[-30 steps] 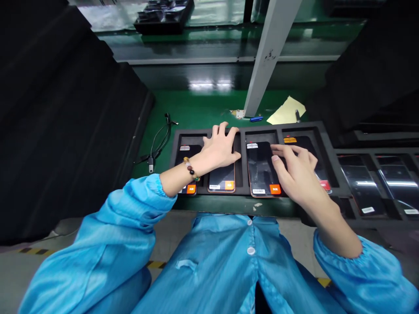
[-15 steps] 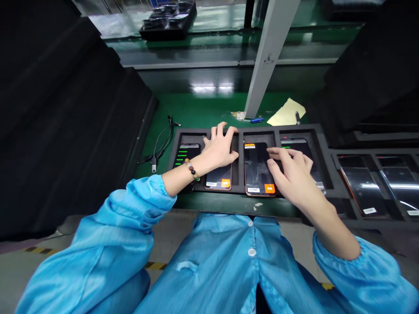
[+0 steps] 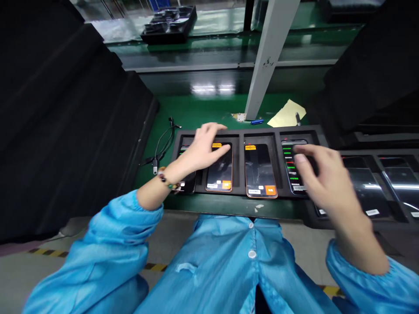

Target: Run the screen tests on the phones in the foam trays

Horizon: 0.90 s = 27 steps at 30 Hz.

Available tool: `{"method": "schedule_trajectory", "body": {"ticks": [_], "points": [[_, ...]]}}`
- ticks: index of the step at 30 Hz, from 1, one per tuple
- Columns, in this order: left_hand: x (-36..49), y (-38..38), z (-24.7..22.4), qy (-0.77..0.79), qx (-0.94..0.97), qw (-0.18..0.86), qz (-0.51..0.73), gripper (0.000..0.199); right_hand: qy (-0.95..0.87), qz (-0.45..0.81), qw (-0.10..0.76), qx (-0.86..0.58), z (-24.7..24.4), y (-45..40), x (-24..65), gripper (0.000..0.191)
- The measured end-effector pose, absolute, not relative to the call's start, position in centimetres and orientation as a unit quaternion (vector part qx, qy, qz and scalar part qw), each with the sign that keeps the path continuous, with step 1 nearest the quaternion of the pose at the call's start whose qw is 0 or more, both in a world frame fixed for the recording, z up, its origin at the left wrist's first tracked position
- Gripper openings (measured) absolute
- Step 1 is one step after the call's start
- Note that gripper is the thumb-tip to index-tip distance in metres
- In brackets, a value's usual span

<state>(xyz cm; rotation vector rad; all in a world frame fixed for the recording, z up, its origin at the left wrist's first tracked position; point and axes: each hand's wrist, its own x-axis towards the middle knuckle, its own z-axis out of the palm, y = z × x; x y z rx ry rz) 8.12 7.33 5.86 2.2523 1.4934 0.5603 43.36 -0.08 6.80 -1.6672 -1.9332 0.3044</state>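
A black foam tray (image 3: 241,163) holds several smartphones in a row of slots. My left hand (image 3: 204,148), a beaded bracelet at its wrist, hovers open above the left two phones, thumb and fingers spread. Below it lies an orange-edged smartphone (image 3: 222,172) with a dark screen and orange stickers. Beside that, another orange-edged smartphone (image 3: 261,170) rests in its slot. My right hand (image 3: 327,174), slightly blurred, is open over the rightmost phone (image 3: 294,170), whose lit screen shows green and red lines. Its fingertips are close to that screen; contact is unclear. The leftmost phone (image 3: 187,185) is partly hidden.
A second foam tray (image 3: 396,223) with phones stands at the right. Black cables (image 3: 160,148) lie left of the tray. Behind it are a blue pen (image 3: 257,121), yellow paper (image 3: 288,114) and a grey post (image 3: 270,56). Dark stacks (image 3: 65,131) rise on both sides.
My left hand has lifted and shifted left, uncovering more of the second phone. My right hand has moved right, from beside the third phone to the rightmost one, whose lit screen now shows.
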Motion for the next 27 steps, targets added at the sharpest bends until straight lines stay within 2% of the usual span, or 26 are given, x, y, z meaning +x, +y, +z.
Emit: {"method": "schedule_trajectory", "body": {"ticks": [3, 6, 9, 14, 21, 24, 27], "points": [[2.0, 5.6, 6.0, 0.595, 0.741, 0.145, 0.274, 0.051, -0.673, 0.105, 0.309, -0.664, 6.3, 0.0, 47.6, 0.044], [-2.5, 3.1, 4.0, 0.688, 0.62, 0.171, 0.336, 0.053, -0.65, 0.173, 0.325, -0.665, 5.1, 0.2, 49.7, 0.042], [-3.4, 0.9, 0.9, 0.704, 0.55, 0.233, 0.384, 0.056, -0.655, 0.188, 0.336, -0.65, 3.8, 0.4, 49.9, 0.043], [-1.8, -0.4, -1.7, 0.674, 0.56, 0.214, 0.431, 0.055, -0.672, 0.167, 0.364, -0.623, 2.9, 0.2, 49.5, 0.049], [-2.6, -0.3, -1.8, 0.634, 0.601, 0.187, 0.45, 0.055, -0.706, 0.143, 0.401, -0.567, 3.1, -0.6, 49.3, 0.043], [-2.6, -0.5, -1.6, 0.647, 0.621, 0.17, 0.408, 0.061, -0.716, 0.144, 0.412, -0.544, 2.9, -0.6, 49.3, 0.042], [-2.4, -0.6, -1.3, 0.66, 0.637, 0.177, 0.357, 0.066, -0.732, 0.151, 0.377, -0.547, 2.5, -0.2, 49.6, 0.045]]}}
